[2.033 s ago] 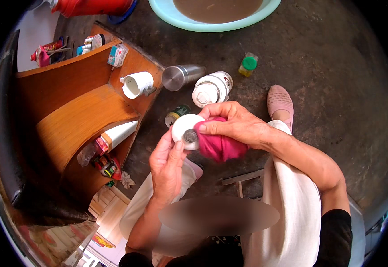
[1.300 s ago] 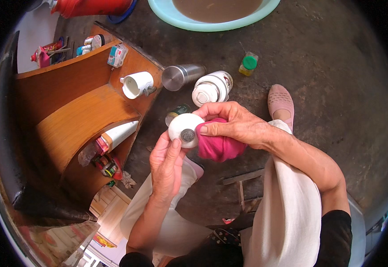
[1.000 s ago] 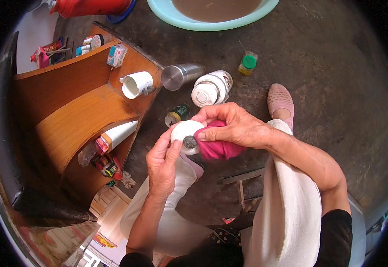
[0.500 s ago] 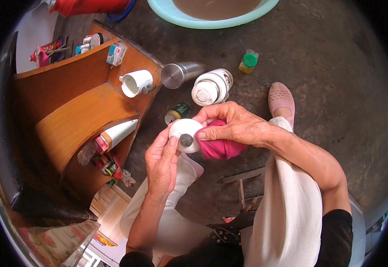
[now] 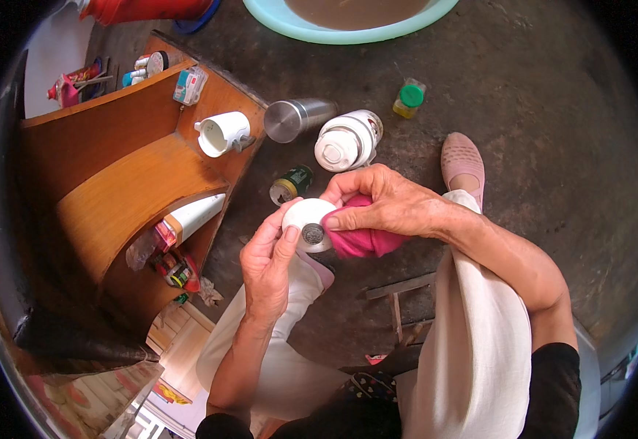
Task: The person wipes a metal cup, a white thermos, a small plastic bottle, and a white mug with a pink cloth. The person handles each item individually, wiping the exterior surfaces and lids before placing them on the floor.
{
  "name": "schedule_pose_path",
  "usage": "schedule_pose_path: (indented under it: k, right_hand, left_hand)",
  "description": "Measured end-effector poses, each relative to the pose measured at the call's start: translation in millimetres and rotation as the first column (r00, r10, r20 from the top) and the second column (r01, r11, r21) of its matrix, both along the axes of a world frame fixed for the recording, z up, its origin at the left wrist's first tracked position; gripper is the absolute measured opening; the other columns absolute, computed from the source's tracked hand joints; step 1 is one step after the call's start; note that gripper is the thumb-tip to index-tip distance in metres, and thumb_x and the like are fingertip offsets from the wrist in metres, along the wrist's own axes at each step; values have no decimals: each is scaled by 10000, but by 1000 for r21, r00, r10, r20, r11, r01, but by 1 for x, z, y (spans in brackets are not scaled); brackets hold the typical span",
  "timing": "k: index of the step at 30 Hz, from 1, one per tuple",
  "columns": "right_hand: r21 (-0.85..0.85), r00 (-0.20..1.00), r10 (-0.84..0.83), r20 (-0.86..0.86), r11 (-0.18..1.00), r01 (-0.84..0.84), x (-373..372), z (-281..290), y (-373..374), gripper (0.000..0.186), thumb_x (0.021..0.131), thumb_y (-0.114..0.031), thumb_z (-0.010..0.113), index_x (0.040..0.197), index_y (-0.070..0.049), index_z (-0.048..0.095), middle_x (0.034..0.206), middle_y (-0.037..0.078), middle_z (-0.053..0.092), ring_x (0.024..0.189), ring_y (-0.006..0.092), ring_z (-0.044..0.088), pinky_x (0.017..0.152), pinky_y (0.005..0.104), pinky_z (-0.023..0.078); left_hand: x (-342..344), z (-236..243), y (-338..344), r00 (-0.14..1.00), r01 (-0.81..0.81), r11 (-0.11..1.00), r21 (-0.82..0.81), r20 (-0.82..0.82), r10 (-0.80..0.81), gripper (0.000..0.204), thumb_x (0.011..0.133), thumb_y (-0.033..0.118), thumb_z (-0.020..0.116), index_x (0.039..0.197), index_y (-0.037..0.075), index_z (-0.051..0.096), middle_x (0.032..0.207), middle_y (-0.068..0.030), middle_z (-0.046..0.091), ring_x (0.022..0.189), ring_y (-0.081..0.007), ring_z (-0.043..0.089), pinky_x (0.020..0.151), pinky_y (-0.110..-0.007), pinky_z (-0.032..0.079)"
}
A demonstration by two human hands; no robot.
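Observation:
A round white lid (image 5: 301,211) with a dark grey disc at its centre is pinched at its left edge by my left hand (image 5: 266,267), thumb on the face and fingers behind. My right hand (image 5: 385,201) grips a bunched pink cloth (image 5: 366,238), its thumb pressing the cloth to the lid's right side. Those fingertips also reach the lid's upper edge. Just beyond my hands a white thermos flask (image 5: 348,140) lies tilted toward me. Beside it are a steel cylinder (image 5: 297,119) and a dark green can (image 5: 291,184).
At left stands a wooden cabinet (image 5: 136,172) with a white mug (image 5: 224,134) on its shelf. A pale green basin (image 5: 355,36) of murky water sits at the far side. A green-capped jar (image 5: 410,99) is on the floor, and a wooden stool frame (image 5: 399,293) is below my hands.
The lid has shifted slightly to the right and turned a little, its grey disc now nearer the cloth. My left hand has moved slightly with it; the right stays almost still.

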State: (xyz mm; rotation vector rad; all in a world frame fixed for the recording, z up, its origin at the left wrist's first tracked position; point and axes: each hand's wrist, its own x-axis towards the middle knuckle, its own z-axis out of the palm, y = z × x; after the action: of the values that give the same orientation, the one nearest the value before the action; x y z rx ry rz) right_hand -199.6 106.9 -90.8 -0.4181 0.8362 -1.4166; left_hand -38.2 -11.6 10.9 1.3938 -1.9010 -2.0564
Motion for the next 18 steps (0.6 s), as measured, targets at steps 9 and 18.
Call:
schedule_pose_path:
  k: [9,18]
  right_hand:
    - [85,952,-27,-304,995,55,3,15,-3,277,901,-268,745,787,-21,693,698,-36,620,686,42,526,607,245,447]
    - [61,992,-1,126,998,-7,-11,8,4,244,944,-196,700,1084,3,715,1002,5,702,939,50,610,859,221,505]
  left_hand:
    - [4,-1,7,992,125,984,-128,27,-122,394,996,97,591,1361,-37,529,1267,-94,602,1127,-140,565,999,-282,432]
    - [11,-8,4,984,-140,943,303,-66,168,434,1002,170,584,1382,-1,465,1330,-111,574,1229,-194,548,1093,-399,398]
